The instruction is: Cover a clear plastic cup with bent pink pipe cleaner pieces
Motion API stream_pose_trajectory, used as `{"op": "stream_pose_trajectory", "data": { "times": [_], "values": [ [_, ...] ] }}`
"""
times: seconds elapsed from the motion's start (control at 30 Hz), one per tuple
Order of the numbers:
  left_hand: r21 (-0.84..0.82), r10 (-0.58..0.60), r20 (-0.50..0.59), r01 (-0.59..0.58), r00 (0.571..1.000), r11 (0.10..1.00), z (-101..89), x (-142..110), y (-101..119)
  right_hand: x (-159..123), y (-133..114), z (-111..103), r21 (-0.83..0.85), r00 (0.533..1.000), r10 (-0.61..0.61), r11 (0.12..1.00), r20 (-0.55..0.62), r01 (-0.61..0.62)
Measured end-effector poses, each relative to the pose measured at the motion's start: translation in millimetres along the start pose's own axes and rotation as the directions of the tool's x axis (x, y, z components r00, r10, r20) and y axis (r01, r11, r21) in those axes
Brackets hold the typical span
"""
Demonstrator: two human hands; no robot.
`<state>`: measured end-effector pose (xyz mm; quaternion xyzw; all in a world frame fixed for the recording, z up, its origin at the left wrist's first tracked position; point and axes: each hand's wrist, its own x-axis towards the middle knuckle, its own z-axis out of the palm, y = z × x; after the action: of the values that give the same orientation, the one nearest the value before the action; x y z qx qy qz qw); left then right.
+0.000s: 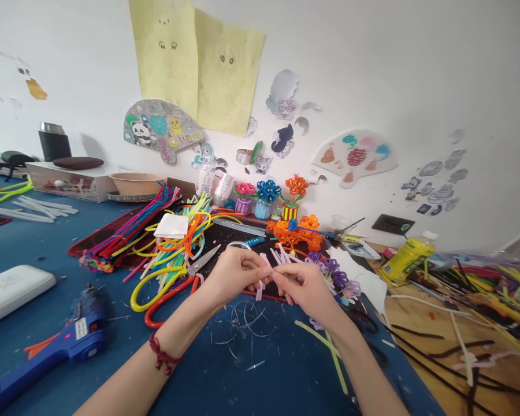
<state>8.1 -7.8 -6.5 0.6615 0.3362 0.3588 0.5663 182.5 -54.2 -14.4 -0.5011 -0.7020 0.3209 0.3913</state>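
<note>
Left hand (234, 276) and right hand (305, 292) are pinched tight on a pale pink fuzzy pipe-cleaner bundle (260, 287), ends not yet shaped, with done-looking purple fuzzy pipe-cleaner flowers (329, 273) at 2 o'clock.

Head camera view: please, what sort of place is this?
It looks like a handicraft workspace, perhaps at home: heaps of pipe cleaners, a blue hot glue gun, and finished pipe-cleaner flowers in small pots.

Pale pink pipe-cleaner pieces (262, 283) are pinched between the left hand (236, 276) and right hand (305, 289), above a blue cutting mat (286, 370).
</note>
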Motion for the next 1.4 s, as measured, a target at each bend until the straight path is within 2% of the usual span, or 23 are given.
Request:
{"op": "stream_pose_trajectory", "data": {
  "times": [0.13,0.23,0.37,0.47,0.57,0.7,0.83,1.0,1.2,1.4],
  "values": [
    [0.047,0.026,-0.016,-0.025,1.0,0.999,1.1,1,-4,0,-1,4,0.007,1.0,-0.014,1.0,0.001,0.014],
    [0.162,0.082,-0.067,-0.071,0.994,0.984,0.7,1,-6,0,-5,5,0.016,1.0,0.001,1.0,0.007,-0.001],
    [0.311,0.168,-0.14,-0.117,0.976,0.943,-1.4,1,-5,1,-10,4,0.09,0.996,0.021,0.995,0.091,-0.029],
    [0.243,0.16,-0.139,-0.123,0.977,0.962,-3.5,1,-1,1,-10,2,0.216,0.99,0.04,0.974,0.138,-0.069],
    [0.152,0.144,-0.131,-0.124,0.981,0.981,-4.3,0,2,2,-7,1,0.32,0.988,0.068,0.941,0.137,-0.109],
    [0.174,0.191,-0.094,-0.173,0.977,0.97,-3.3,0,2,1,-6,1,0.371,0.985,0.087,0.919,0.146,-0.137],
    [0.237,0.206,-0.063,-0.186,0.976,0.953,-3.9,0,2,0,-7,0,0.376,0.979,0.067,0.917,0.195,-0.137],
    [0.254,0.179,0.0,-0.173,0.984,0.951,-5.8,1,1,2,-3,-2,0.32,0.989,0.061,0.942,0.136,-0.102],
    [0.384,0.24,-0.057,-0.2,0.969,0.901,-5.5,2,1,2,0,-3,0.295,0.98,0.098,0.944,0.174,-0.147],
    [0.402,0.244,-0.095,-0.187,0.965,0.896,-5.9,3,-3,2,2,-3,0.27,0.961,0.138,0.941,0.238,-0.202]
  ]
}}
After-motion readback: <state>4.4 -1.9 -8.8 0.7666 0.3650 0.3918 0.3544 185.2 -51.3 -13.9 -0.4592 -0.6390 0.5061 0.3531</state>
